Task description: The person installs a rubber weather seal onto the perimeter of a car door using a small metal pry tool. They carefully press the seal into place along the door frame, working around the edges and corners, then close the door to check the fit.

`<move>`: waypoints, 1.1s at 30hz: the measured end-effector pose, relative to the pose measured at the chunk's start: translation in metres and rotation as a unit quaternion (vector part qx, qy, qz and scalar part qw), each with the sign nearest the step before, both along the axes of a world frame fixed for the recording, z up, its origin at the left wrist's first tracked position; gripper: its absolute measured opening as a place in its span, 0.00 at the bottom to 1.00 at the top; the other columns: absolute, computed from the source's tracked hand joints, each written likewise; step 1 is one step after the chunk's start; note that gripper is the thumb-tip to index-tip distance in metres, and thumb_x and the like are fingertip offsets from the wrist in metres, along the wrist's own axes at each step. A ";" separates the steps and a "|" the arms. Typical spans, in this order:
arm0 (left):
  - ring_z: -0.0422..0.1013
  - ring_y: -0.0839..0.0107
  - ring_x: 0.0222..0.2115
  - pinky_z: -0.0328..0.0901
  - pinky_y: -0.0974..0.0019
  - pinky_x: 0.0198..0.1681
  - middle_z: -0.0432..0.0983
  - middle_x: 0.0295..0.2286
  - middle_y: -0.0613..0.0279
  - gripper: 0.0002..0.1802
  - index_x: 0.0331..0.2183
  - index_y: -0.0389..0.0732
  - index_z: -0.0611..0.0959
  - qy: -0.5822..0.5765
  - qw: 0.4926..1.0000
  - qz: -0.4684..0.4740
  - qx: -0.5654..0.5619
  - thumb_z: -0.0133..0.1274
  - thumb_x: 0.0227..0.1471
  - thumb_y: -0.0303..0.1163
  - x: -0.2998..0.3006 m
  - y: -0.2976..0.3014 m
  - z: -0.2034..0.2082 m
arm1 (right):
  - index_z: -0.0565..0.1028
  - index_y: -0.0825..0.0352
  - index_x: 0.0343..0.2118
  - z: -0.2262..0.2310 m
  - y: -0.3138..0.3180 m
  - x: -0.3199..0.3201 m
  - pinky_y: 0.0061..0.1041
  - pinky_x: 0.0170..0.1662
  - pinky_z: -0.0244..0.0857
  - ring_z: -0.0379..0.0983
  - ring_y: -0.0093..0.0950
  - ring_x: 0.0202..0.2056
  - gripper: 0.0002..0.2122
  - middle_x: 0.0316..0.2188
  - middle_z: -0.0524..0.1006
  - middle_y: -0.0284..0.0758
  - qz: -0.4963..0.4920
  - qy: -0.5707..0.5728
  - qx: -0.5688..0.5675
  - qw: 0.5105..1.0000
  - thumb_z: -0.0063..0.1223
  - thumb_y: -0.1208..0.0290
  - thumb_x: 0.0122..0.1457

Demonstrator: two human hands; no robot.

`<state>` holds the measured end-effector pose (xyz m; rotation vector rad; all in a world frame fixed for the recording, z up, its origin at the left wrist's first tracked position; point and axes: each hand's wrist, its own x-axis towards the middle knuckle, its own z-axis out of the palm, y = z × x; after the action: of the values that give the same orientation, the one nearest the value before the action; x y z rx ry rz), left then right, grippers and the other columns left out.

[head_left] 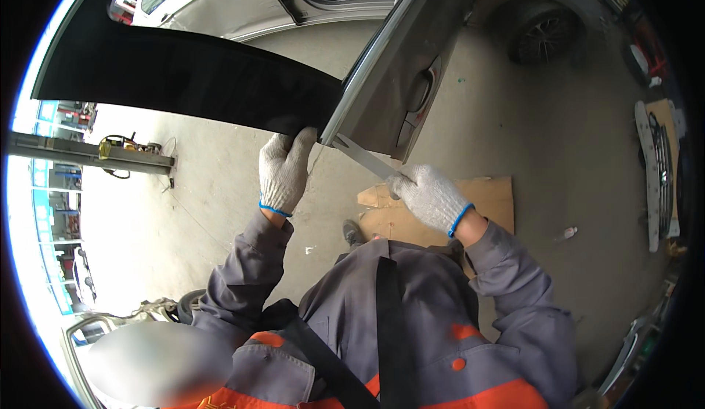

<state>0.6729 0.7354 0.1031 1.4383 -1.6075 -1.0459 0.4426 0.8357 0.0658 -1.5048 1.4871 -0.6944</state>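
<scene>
A car door (400, 78) stands open in front of me, its handle on the right side. From its upper edge a dark window section (198, 78) reaches far to the left. My left hand (285, 170), in a white knit glove, grips the lower corner of this dark window section where it meets the door. The thumb lies on the near side and the fingers are partly hidden. My right hand (429, 194), gloved alike, is closed round a flat grey pry tool (367, 161). The tool's forked tip touches or nearly touches the door's edge beside my left hand.
Flattened cardboard (477, 196) lies on the floor below my right hand. Beyond the door are the car body (235, 5) and a wheel (543, 38). A grey post (88, 152) juts in at left; loose car parts (653, 174) lie at right.
</scene>
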 end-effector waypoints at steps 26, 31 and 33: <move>0.63 0.83 0.17 0.60 0.73 0.21 0.70 0.18 0.70 0.17 0.33 0.33 0.83 -0.022 0.999 0.002 0.042 0.57 0.61 0.40 0.006 -0.006 -0.001 | 0.78 0.71 0.32 -0.041 -0.009 0.009 0.28 0.34 0.67 0.73 0.25 0.27 0.15 0.23 0.77 0.37 -0.028 -0.155 0.003 0.988 0.49 0.63 0.66; 0.63 0.83 0.17 0.59 0.73 0.20 0.70 0.17 0.70 0.19 0.32 0.33 0.83 -0.018 0.999 -0.009 0.031 0.58 0.60 0.42 0.009 -0.007 -0.003 | 0.78 0.70 0.33 -0.049 -0.009 0.009 0.26 0.33 0.66 0.72 0.23 0.26 0.14 0.23 0.76 0.35 -0.026 -0.192 0.019 0.981 0.49 0.63 0.67; 0.62 0.83 0.17 0.59 0.73 0.20 0.69 0.17 0.71 0.19 0.32 0.33 0.83 -0.017 0.999 -0.009 0.033 0.59 0.59 0.43 0.009 -0.008 -0.002 | 0.78 0.70 0.31 -0.047 -0.010 0.009 0.27 0.33 0.66 0.72 0.24 0.26 0.15 0.23 0.76 0.35 -0.030 -0.197 0.030 0.980 0.49 0.63 0.67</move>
<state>0.6819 0.7274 0.1007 1.4947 -1.6262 -1.0995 0.4516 0.8256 0.0192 -1.1968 1.2415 -0.9168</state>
